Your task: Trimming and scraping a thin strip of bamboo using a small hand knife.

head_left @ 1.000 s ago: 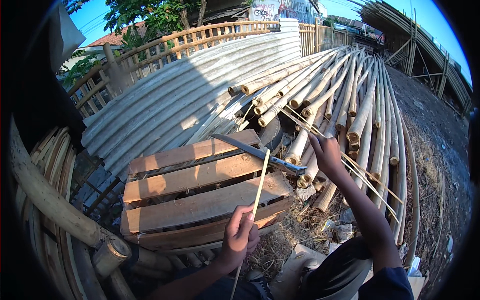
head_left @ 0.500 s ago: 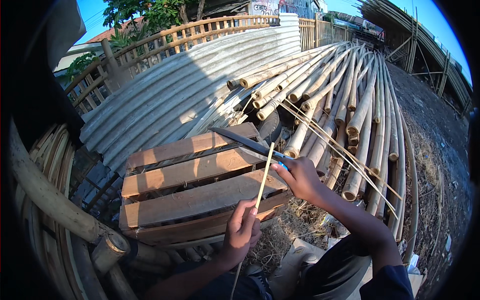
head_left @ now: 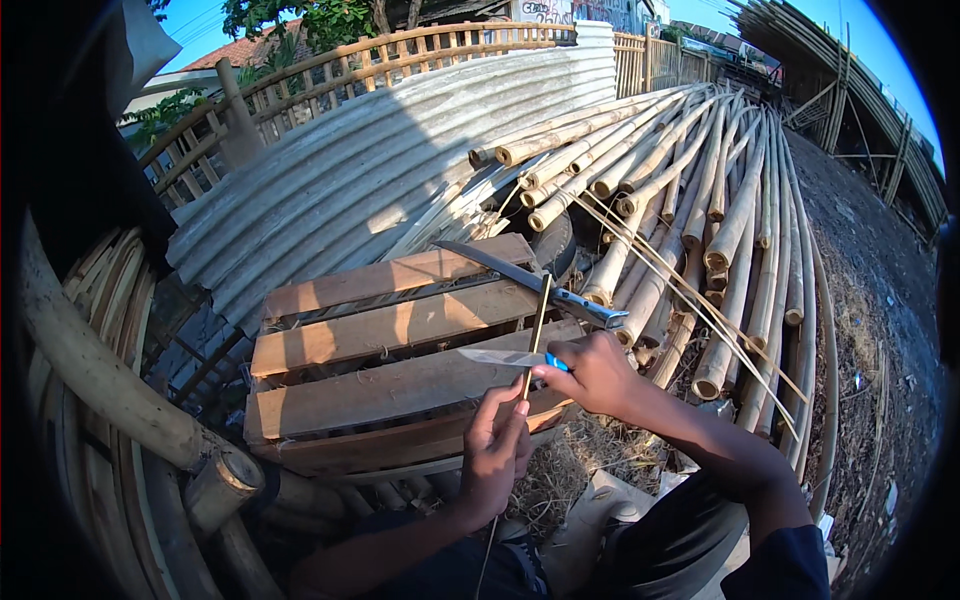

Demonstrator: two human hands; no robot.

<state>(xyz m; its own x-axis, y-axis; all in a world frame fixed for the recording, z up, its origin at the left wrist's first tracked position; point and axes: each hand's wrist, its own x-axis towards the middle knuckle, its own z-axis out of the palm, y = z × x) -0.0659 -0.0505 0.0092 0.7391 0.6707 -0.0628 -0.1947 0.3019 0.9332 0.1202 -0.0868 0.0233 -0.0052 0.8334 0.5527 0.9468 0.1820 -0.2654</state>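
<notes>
My left hand (head_left: 494, 446) is closed around a thin bamboo strip (head_left: 541, 312), which stands nearly upright with its lower end trailing below the fist. Closed on the blue handle of a small knife, my right hand (head_left: 596, 374) is just above and right of the left. The knife blade (head_left: 492, 356) points left and crosses the strip close to my left fingertips. Behind them, a larger dark-bladed machete (head_left: 495, 265) lies across a slatted wooden crate (head_left: 390, 330), its handle end reaching past the crate's right edge.
Long bamboo poles (head_left: 735, 240) are piled ahead and to the right, with thin strips (head_left: 690, 300) lying over them. Corrugated sheeting (head_left: 330, 190) leans before a bamboo fence (head_left: 400, 62). At left are a thick bamboo pole (head_left: 110, 390) and split bamboo pieces (head_left: 105, 300). A tyre (head_left: 556, 245) sits behind the crate.
My right hand and the knife have come down along the strip, from its upper part to near my left fingers. My left hand keeps its grip. The view has shifted slightly.
</notes>
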